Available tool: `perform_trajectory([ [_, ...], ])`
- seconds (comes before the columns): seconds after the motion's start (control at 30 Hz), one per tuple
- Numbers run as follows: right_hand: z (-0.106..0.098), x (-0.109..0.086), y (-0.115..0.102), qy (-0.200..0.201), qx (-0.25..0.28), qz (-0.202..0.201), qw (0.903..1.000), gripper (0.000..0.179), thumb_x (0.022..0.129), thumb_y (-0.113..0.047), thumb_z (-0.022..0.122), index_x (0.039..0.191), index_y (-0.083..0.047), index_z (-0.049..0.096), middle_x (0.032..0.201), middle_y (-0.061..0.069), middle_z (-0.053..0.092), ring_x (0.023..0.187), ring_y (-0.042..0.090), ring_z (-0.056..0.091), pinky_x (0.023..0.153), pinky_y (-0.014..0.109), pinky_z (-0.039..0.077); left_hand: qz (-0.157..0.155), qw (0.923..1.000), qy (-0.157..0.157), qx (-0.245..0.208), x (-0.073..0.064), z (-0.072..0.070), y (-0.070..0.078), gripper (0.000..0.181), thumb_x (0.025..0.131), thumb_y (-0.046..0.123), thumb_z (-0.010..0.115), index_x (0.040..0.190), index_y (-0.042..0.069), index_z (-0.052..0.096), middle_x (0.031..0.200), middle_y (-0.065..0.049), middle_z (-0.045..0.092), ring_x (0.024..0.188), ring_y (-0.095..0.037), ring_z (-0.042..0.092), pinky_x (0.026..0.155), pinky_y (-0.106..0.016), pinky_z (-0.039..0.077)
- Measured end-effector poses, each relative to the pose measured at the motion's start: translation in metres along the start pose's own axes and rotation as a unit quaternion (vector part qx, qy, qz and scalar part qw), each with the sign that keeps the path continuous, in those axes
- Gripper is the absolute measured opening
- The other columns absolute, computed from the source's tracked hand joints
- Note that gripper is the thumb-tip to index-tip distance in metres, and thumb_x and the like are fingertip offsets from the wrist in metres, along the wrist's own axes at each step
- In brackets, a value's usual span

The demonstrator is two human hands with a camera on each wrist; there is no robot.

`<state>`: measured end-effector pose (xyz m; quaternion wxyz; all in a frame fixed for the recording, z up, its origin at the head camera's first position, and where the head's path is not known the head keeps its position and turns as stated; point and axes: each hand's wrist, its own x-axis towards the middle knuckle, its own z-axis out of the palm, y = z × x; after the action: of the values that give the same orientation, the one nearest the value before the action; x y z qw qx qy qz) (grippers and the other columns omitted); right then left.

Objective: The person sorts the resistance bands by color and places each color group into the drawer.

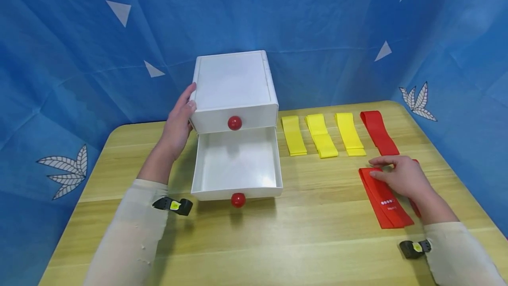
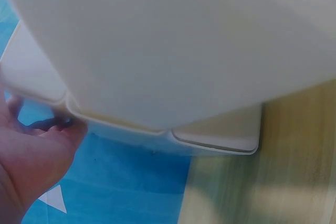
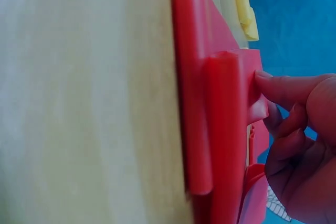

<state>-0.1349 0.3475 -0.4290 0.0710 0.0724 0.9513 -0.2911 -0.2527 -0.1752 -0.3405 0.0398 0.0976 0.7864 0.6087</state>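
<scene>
A white two-drawer cabinet stands at the back of the table, its upper drawer closed. The lower drawer, pulled out, holds nothing visible; both fronts have round red knobs. My left hand rests against the cabinet's left side near the front corner. On the right, my right hand pinches the far end of a folded red resistance band, printed with white dots and lettering. Another red band lies partly hidden under this hand, and a third red band lies farther back.
Several folded yellow bands lie in a row between the cabinet and the far red band. Blue cloth hangs behind and beside the wooden table. Each wrist carries a small black camera.
</scene>
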Motion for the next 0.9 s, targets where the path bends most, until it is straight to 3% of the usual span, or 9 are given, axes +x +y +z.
perform_trajectory([
  [0.3,0.0020,0.0020,0.0013,-0.014,-0.001,0.011,0.9998,0.054,0.085,-0.029,0.080,0.127,0.002,0.063,0.124,0.030,0.052,0.107,0.045,0.045,0.067,0.036,0.051,0.001,1.0000,0.000,0.001,0.0000,0.0003,0.0005,0.052,0.106,0.047,0.028,0.158,0.043,0.021,0.163,0.007,0.017,0.145,-0.025,0.023,0.111,-0.060,0.025],
  [0.63,0.0026,0.0003,0.0032,-0.014,0.007,0.015,0.9998,0.047,0.083,-0.029,0.082,0.116,-0.002,0.062,0.105,0.019,0.057,0.095,0.035,0.049,0.061,0.033,0.051,-0.001,1.0000,-0.001,0.008,0.0004,0.0012,0.0003,0.053,0.106,0.048,0.027,0.158,0.044,0.020,0.163,0.008,0.016,0.146,-0.025,0.021,0.111,-0.061,0.024],
  [0.9,-0.0025,-0.0053,0.0005,-0.014,0.006,0.006,0.9999,0.047,0.086,-0.030,0.080,0.116,0.000,0.061,0.101,0.015,0.059,0.092,0.033,0.050,0.061,0.033,0.050,0.004,1.0000,-0.001,0.002,0.0002,0.0008,0.0007,0.053,0.106,0.047,0.027,0.158,0.043,0.021,0.163,0.008,0.017,0.145,-0.025,0.022,0.111,-0.061,0.024],
])
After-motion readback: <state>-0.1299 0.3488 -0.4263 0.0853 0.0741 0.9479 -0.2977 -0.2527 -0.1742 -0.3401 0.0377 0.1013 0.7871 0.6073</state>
